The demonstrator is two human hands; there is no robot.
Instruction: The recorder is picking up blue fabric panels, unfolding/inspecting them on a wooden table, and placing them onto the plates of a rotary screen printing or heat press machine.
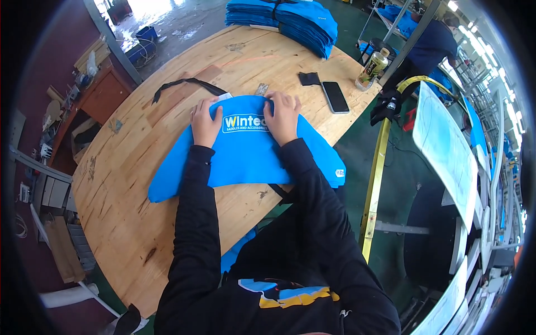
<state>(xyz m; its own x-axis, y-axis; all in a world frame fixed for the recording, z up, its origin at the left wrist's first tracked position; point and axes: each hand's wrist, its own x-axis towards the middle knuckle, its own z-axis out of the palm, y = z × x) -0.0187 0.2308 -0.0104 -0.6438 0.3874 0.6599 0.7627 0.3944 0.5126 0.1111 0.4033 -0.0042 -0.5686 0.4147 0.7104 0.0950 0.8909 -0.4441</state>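
Observation:
A curved bright-blue fabric piece [240, 159] with a printed white-and-yellow logo lies flat on the wooden table [128, 223] in front of me. It may be several layers thick at its right end, where a small white label shows. My left hand [205, 124] grips its upper edge left of the logo, thumb on the front face. At the upper edge on the right, my right hand [283, 118] is closed the same way and covers part of the logo. A black strap [190, 82] runs out from behind the piece; a black band also shows below its lower edge.
Beyond the blue piece lie a phone [335, 97], a small black pouch-like item [309, 79] and a drink bottle [373, 70]. A strapped stack of blue pieces [301, 22] sits at the far edge. A yellow metal frame [377, 178] stands right; another person [432, 47] is behind.

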